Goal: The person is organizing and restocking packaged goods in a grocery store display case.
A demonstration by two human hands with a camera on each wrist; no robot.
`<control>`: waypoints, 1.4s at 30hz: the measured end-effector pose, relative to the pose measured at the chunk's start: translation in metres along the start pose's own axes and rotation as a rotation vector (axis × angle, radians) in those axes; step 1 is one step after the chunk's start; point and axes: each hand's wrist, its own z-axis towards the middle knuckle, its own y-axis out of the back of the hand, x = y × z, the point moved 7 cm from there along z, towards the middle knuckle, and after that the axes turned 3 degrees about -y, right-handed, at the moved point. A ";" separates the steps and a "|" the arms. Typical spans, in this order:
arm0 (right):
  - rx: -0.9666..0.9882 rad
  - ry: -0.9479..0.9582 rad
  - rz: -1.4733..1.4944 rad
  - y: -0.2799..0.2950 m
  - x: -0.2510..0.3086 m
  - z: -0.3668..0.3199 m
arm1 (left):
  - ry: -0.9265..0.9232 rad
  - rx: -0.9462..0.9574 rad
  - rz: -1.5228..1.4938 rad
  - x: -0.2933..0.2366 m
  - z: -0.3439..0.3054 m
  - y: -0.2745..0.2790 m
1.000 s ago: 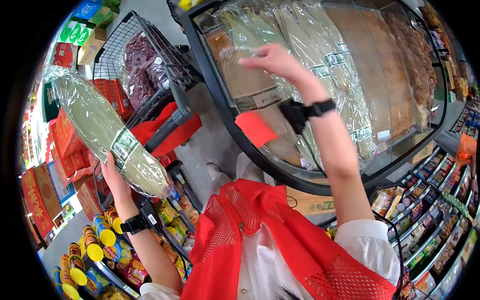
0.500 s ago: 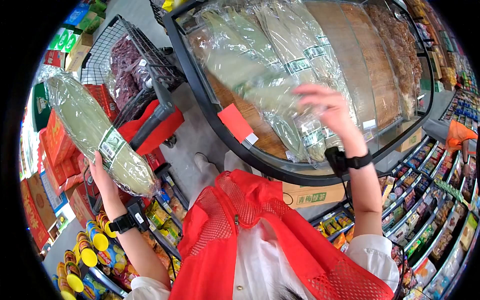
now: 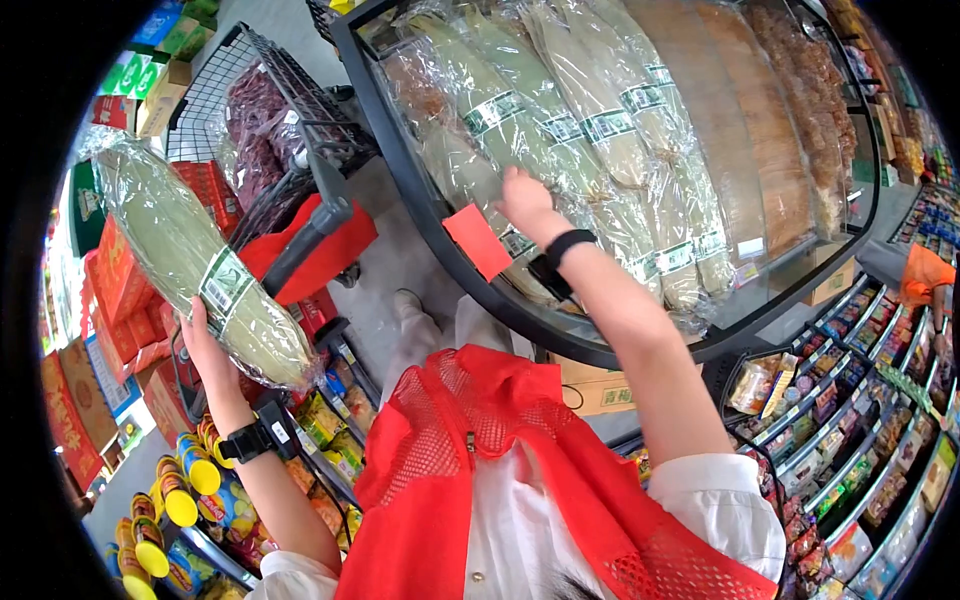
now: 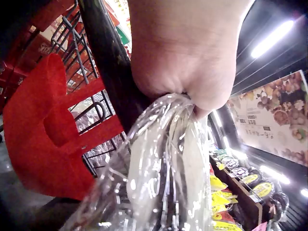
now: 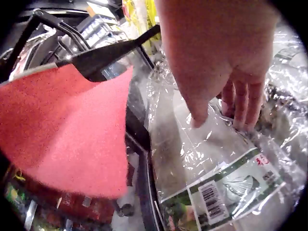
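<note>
My left hand (image 3: 205, 350) grips a long clear bag of pale green leaves (image 3: 165, 215) with a green and white label, holding it upright at the left. The bag's crinkled end hangs below the palm in the left wrist view. Inside the display bin at the centre, my right hand (image 3: 528, 205) rests on another bag of leaves (image 3: 450, 160). Its thumb and fingertips touch the film above a barcode label in the right wrist view (image 5: 211, 204). More leaf bags (image 3: 600, 110) lie side by side to the right.
The display bin has a black rim (image 3: 415, 205), with a red card (image 3: 478, 242) at its near left. A shopping cart (image 3: 215, 95) with bags of dark red goods (image 3: 262, 120) stands at left. Snack shelves (image 3: 860, 400) fill the right; yellow-lidded cans (image 3: 180, 505) stand lower left.
My right hand swung right with a leaf bag moving below it, then came back left to the bag now lying behind the red card. The left hand still holds its bag.
</note>
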 end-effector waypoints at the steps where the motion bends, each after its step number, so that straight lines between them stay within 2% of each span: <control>1: -0.006 -0.034 -0.056 -0.002 0.000 -0.002 | 0.003 0.011 -0.010 0.000 -0.002 -0.002; 4: -0.036 -0.064 -0.113 -0.008 -0.002 -0.004 | 0.010 0.022 -0.034 -0.002 -0.004 -0.003; 6: 0.018 -0.003 -0.110 -0.017 -0.010 -0.003 | 0.013 0.023 -0.049 -0.003 -0.003 -0.002; 8: 0.092 0.237 -0.054 0.011 -0.012 -0.029 | -0.022 0.029 -0.037 -0.004 -0.002 -0.002; 13: 0.239 0.315 -0.046 0.010 -0.027 -0.046 | 0.009 0.022 -0.068 0.004 -0.003 0.003; 17: 0.137 0.327 -0.002 -0.008 -0.045 -0.041 | 0.015 0.011 -0.057 0.009 0.002 0.009; 20: 0.116 0.350 -0.102 -0.010 -0.036 -0.052 | 0.033 0.019 -0.067 0.011 0.000 0.010; 22: 0.272 0.288 -0.297 0.001 -0.026 -0.063 | 0.056 -0.006 -0.071 0.015 0.000 0.011; 23: 0.281 0.203 -0.355 0.012 -0.025 -0.070 | 0.046 -0.013 -0.061 0.013 -0.001 0.009; 26: 0.378 0.214 -0.389 -0.012 -0.060 -0.083 | 0.026 0.018 -0.096 0.012 0.002 0.007; 28: 0.411 0.031 -0.290 -0.022 -0.087 -0.093 | 0.027 0.012 -0.097 0.011 0.003 0.009; 31: 0.400 0.040 -0.167 -0.027 -0.111 -0.093 | 0.034 -0.008 -0.078 0.011 0.003 0.008; 33: 0.319 0.153 0.095 -0.012 -0.113 -0.086 | 0.033 -0.008 -0.045 0.009 0.002 0.006; 34: 0.321 0.146 0.098 -0.003 -0.116 -0.083 | 0.037 -0.001 -0.043 0.008 0.001 0.004; 36: 0.558 -0.101 0.522 0.012 -0.122 -0.086 | 0.007 0.009 -0.059 0.004 0.001 -0.002; 38: 0.580 -0.111 0.564 0.023 -0.125 -0.089 | 0.013 0.011 -0.055 0.005 0.000 -0.003; 40: 0.657 0.010 0.202 0.014 -0.136 -0.090 | 0.017 0.015 -0.052 0.004 -0.001 -0.005; 41: 0.437 0.318 0.002 0.008 -0.131 -0.091 | 0.015 0.016 -0.050 0.005 0.001 -0.004; 42: 0.434 0.313 0.004 -0.007 -0.143 -0.092 | 0.014 0.022 -0.051 0.004 0.001 -0.005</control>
